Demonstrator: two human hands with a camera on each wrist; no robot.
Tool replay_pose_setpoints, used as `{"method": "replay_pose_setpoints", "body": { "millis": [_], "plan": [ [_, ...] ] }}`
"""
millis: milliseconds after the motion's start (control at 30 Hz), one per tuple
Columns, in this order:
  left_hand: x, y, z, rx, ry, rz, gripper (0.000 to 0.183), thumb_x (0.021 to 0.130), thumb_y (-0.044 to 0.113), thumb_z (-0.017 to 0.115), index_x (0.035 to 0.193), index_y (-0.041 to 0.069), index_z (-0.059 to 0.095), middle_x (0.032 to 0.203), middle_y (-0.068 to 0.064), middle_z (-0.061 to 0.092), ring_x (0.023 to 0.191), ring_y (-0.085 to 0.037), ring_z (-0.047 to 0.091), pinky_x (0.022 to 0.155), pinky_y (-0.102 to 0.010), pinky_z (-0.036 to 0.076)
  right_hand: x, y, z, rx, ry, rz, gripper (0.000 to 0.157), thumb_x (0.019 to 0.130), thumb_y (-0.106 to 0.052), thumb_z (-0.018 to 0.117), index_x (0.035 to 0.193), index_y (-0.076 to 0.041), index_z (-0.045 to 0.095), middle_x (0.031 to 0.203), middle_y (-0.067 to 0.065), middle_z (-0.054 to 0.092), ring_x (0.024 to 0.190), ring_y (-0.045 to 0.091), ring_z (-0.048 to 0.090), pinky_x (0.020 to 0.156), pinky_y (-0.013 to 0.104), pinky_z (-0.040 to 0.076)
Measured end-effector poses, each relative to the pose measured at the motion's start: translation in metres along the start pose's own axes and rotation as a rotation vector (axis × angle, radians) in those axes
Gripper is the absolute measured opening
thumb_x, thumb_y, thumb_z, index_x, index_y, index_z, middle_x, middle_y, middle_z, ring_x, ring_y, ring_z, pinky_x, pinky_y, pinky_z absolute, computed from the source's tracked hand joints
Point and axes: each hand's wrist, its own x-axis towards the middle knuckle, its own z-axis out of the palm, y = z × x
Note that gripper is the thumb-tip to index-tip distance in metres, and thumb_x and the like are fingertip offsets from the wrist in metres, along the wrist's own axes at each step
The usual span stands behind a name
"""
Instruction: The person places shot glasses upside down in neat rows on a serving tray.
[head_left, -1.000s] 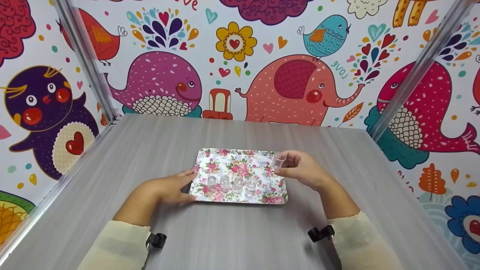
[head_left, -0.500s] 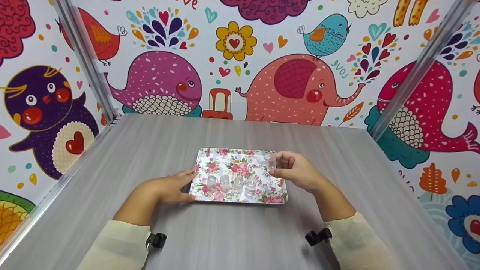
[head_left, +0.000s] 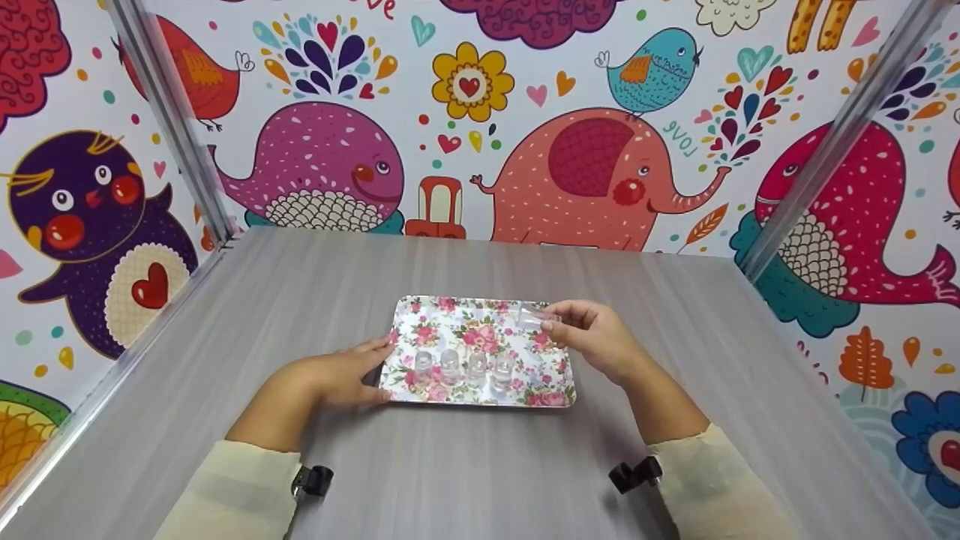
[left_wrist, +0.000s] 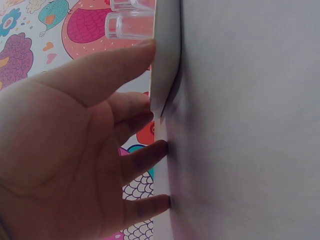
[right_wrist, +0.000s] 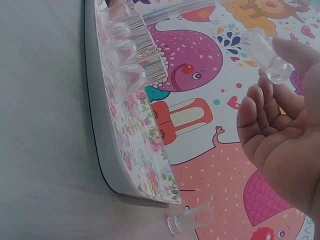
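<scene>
My right hand point(head_left: 592, 337) pinches a small clear glass point(head_left: 534, 316) between thumb and fingers over the right part of a floral tray point(head_left: 469, 311). In the right wrist view this held glass point(right_wrist: 267, 55) lies tilted sideways, its thick base toward the thumb. Several similar glasses point(head_left: 450, 367) stand upside down in a row along the tray's near side. My left hand point(head_left: 341, 379) touches the tray's left edge, thumb near the front corner. The left wrist view shows the thumb and index fingertips at the tray rim point(left_wrist: 166, 60), with the other fingers stretched out below.
Another clear glass point(right_wrist: 192, 217) stands upright beyond the tray in the right wrist view, hidden in the head view. The grey table point(head_left: 480, 472) meets patterned walls point(head_left: 465, 165) at the back and sides, with metal posts point(head_left: 180, 135) at the corners.
My right hand has moved slightly left over the tray and tipped the glass from nearly upright onto its side, mouth to the left. The left hand and the row of glasses have stayed put.
</scene>
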Motion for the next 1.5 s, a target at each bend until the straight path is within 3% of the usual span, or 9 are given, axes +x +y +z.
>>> {"method": "replay_pose_setpoints", "body": {
  "millis": [233, 467, 667, 867, 1167, 1500],
  "plan": [
    [0.000, 0.000, 0.000, 0.002, -0.003, 0.002, 0.088, 0.103, 0.040, 0.071, 0.170, 0.005, 0.026, 0.181, -0.011, 0.018, 0.165, -0.045, 0.021, 0.134, -0.064, 0.021, 0.003, 0.005, 0.001, 0.002, 0.007, -0.026, 0.029, 0.102, -0.023, 0.076, 0.119, -0.001, 0.077, 0.101, 0.013, 0.075, 0.085, 0.013, 0.068, 0.078, 0.024, 0.062],
    [0.001, -0.001, 0.000, -0.001, -0.007, -0.004, 0.088, 0.103, 0.041, 0.071, 0.170, 0.006, 0.026, 0.181, -0.011, 0.017, 0.165, -0.045, 0.020, 0.134, -0.064, 0.021, 0.003, 0.005, 0.001, 0.027, 0.028, -0.028, 0.032, 0.094, -0.015, 0.083, 0.123, -0.002, 0.076, 0.095, 0.003, 0.072, 0.083, 0.013, 0.065, 0.073, 0.023, 0.061],
    [0.001, -0.001, 0.000, 0.004, -0.001, 0.002, 0.088, 0.103, 0.041, 0.071, 0.170, 0.005, 0.027, 0.181, -0.012, 0.018, 0.165, -0.046, 0.021, 0.134, -0.064, 0.022, 0.005, 0.009, 0.002, 0.002, 0.016, 0.040, 0.037, 0.090, -0.011, 0.087, 0.125, -0.004, 0.076, 0.102, 0.005, 0.074, 0.092, 0.019, 0.068, 0.079, 0.024, 0.064],
    [0.001, 0.000, -0.001, 0.002, -0.006, -0.007, 0.088, 0.103, 0.042, 0.071, 0.170, 0.006, 0.027, 0.181, -0.012, 0.018, 0.165, -0.045, 0.021, 0.134, -0.064, 0.021, 0.006, 0.015, 0.004, -0.085, -0.051, 0.103, 0.035, 0.091, -0.015, 0.085, 0.125, -0.007, 0.077, 0.109, 0.010, 0.075, 0.097, 0.021, 0.070, 0.083, 0.024, 0.064],
    [0.002, -0.001, 0.000, -0.012, -0.005, -0.013, 0.089, 0.102, 0.042, 0.072, 0.170, 0.007, 0.026, 0.181, -0.011, 0.018, 0.165, -0.046, 0.020, 0.133, -0.065, 0.021, 0.009, 0.031, 0.010, -0.231, -0.167, 0.123, 0.033, 0.087, -0.014, 0.088, 0.118, -0.007, 0.079, 0.099, 0.007, 0.077, 0.088, 0.015, 0.068, 0.073, 0.021, 0.059],
    [0.002, -0.002, 0.001, -0.015, 0.002, -0.003, 0.089, 0.102, 0.041, 0.072, 0.170, 0.006, 0.026, 0.181, -0.011, 0.017, 0.165, -0.046, 0.020, 0.134, -0.064, 0.021, 0.010, 0.038, 0.012, -0.239, -0.203, 0.114, 0.030, 0.087, -0.013, 0.088, 0.116, -0.007, 0.079, 0.098, 0.008, 0.076, 0.090, 0.016, 0.068, 0.077, 0.022, 0.059]
  ]
}}
